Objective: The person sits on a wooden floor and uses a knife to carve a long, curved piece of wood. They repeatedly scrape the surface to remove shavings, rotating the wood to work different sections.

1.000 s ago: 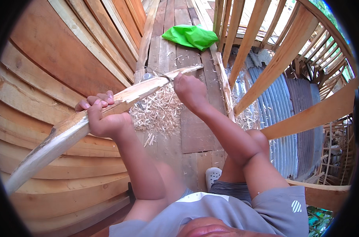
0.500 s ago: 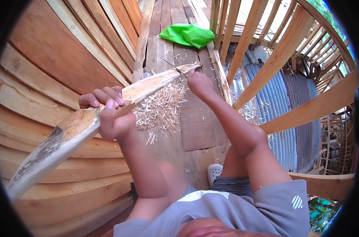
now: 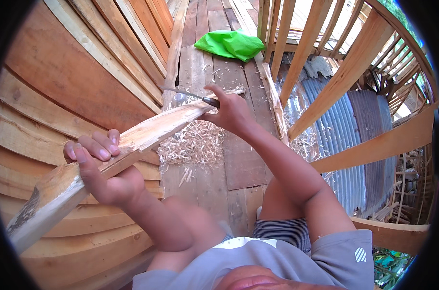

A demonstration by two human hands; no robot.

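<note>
Pale wood, one pole (image 3: 154, 129), sits in the clamped fingers of the left hand (image 3: 115, 186); those of the right hand (image 3: 232, 113) grip one knife (image 3: 211, 101).

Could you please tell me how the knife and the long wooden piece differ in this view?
The knife is short and slim, while the wooden piece is long and thick. The knife has a dark handle and grey blade; the wooden piece is mostly pale. The right hand holds the knife, the left hand the wooden piece. Both are held above the floor.
</note>
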